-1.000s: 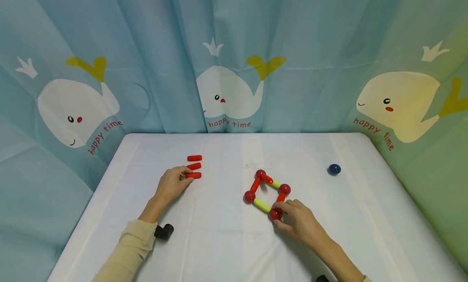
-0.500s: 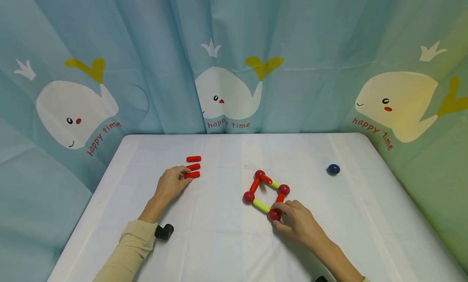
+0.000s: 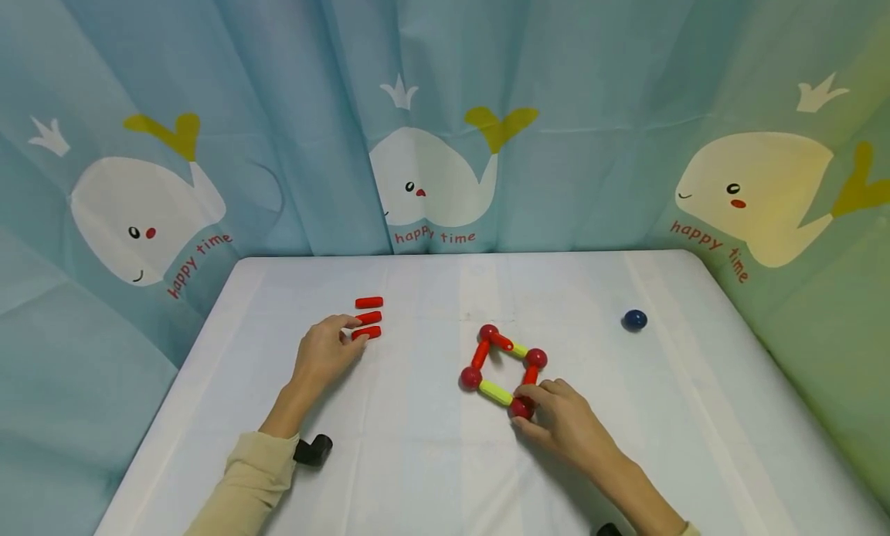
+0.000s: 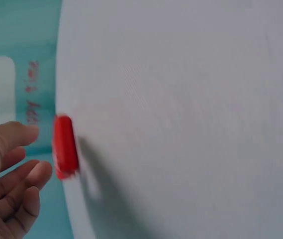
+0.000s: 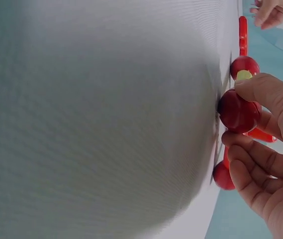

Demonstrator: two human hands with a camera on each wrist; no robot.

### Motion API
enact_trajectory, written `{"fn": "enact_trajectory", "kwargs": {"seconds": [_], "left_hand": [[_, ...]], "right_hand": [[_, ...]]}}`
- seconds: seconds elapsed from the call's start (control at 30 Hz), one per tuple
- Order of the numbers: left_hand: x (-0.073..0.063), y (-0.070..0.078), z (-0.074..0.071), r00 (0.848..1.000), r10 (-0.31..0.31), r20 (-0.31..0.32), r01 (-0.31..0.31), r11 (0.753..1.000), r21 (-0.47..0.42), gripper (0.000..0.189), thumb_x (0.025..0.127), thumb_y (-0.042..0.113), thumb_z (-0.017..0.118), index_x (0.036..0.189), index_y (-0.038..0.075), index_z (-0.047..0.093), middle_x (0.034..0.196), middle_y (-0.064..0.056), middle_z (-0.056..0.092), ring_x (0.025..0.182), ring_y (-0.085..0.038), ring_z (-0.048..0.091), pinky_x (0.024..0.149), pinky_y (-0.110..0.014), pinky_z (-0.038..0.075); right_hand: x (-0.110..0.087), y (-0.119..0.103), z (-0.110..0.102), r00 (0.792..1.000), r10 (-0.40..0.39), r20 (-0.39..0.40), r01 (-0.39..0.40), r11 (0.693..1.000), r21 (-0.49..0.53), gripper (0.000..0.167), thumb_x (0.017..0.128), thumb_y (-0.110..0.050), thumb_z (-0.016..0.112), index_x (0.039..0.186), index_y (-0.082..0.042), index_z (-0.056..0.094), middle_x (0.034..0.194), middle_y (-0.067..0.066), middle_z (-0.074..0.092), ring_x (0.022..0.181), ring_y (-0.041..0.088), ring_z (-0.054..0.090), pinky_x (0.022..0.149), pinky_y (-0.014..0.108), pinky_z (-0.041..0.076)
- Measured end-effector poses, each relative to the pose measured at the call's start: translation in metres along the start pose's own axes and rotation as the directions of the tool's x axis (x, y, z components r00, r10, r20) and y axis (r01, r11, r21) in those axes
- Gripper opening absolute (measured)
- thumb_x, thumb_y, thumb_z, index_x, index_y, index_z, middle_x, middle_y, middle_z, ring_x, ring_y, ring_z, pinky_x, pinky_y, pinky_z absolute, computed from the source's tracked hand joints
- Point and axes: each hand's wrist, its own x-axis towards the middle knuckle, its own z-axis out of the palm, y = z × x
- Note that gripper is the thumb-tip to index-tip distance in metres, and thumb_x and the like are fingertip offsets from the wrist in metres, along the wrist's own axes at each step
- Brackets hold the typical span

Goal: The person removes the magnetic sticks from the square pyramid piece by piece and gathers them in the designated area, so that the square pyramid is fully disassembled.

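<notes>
My left hand hovers at the left ends of two red rods, the nearest red rod and the middle red rod. In the left wrist view, its thumb and loosely bent fingers stand apart, with a red rod just beyond them. A third red rod lies farther back. My right hand pinches the near red ball of a four-sided frame between thumb and fingers. Red balls form its corners, joined by red rods and yellow-green rods. One more red rod overlaps its far side.
A dark blue ball rests on the white table at the right. Behind the table's back edge hangs a blue curtain printed with whales. A black device sits at the left wrist.
The ball-and-rod frame has shifted slightly left, its far corner most, while the right hand keeps its grip on the near ball. The left hand stays beside the red rods.
</notes>
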Motion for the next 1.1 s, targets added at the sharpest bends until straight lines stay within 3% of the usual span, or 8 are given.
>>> {"fn": "enact_trajectory", "kwargs": {"seconds": [0.1,0.23,0.5,0.7,0.8,1.1], "left_hand": [[-0.003,0.014,0.003,0.996,0.081,-0.029,-0.082,0.996,-0.039,0.025,0.085,0.011,0.083,0.105,-0.002,0.076,0.086,-0.012,0.072,0.066,-0.016,0.058,0.057,-0.029,0.046],[-0.005,0.031,0.012,0.986,0.167,-0.007,-0.167,0.981,-0.094,0.025,0.084,0.010,0.084,0.105,-0.001,0.075,0.092,-0.012,0.075,0.067,-0.015,0.060,0.059,-0.027,0.046],[-0.009,0.059,0.035,0.971,0.235,0.039,-0.225,0.959,-0.170,0.026,0.084,0.012,0.085,0.105,0.001,0.075,0.100,-0.012,0.077,0.070,-0.017,0.064,0.062,-0.025,0.050],[-0.015,0.075,0.051,0.952,0.283,0.115,-0.258,0.947,-0.194,0.029,0.085,0.015,0.085,0.108,0.002,0.075,0.099,-0.009,0.076,0.071,-0.014,0.062,0.064,-0.023,0.049],[-0.017,0.083,0.058,0.943,0.310,0.124,-0.280,0.936,-0.215,0.030,0.084,0.015,0.085,0.109,0.003,0.075,0.098,-0.008,0.076,0.071,-0.013,0.062,0.064,-0.023,0.048],[-0.017,0.105,0.070,0.907,0.393,0.152,-0.364,0.913,-0.186,0.032,0.083,0.016,0.086,0.110,0.005,0.074,0.090,-0.002,0.070,0.070,-0.012,0.060,0.063,-0.017,0.047]], "right_hand": [[0.001,0.001,-0.001,1.000,-0.021,0.008,0.021,1.000,-0.007,0.035,0.076,-0.019,0.091,0.107,-0.013,0.075,0.085,-0.009,0.062,0.080,0.008,0.047,0.067,0.023,0.047],[0.003,0.003,-0.001,0.999,-0.043,0.029,0.043,0.999,-0.006,0.035,0.077,-0.017,0.090,0.108,-0.013,0.075,0.086,-0.009,0.062,0.081,0.009,0.048,0.068,0.024,0.048],[0.004,0.006,0.001,0.992,-0.122,0.030,0.122,0.993,-0.004,0.032,0.078,-0.013,0.088,0.108,-0.010,0.076,0.092,-0.006,0.067,0.082,0.008,0.051,0.070,0.025,0.051],[0.003,0.007,-0.002,0.990,-0.130,0.046,0.130,0.992,0.002,0.031,0.078,-0.011,0.087,0.108,-0.014,0.076,0.093,-0.010,0.068,0.084,0.008,0.053,0.073,0.028,0.053],[0.003,0.007,-0.005,0.990,-0.128,0.057,0.129,0.992,-0.006,0.032,0.079,-0.012,0.086,0.110,-0.015,0.076,0.094,-0.010,0.069,0.087,0.009,0.056,0.075,0.031,0.055],[0.003,0.008,-0.009,0.987,-0.132,0.094,0.132,0.991,0.004,0.033,0.080,-0.015,0.087,0.111,-0.018,0.076,0.099,-0.011,0.070,0.090,0.009,0.058,0.080,0.034,0.056]]}}
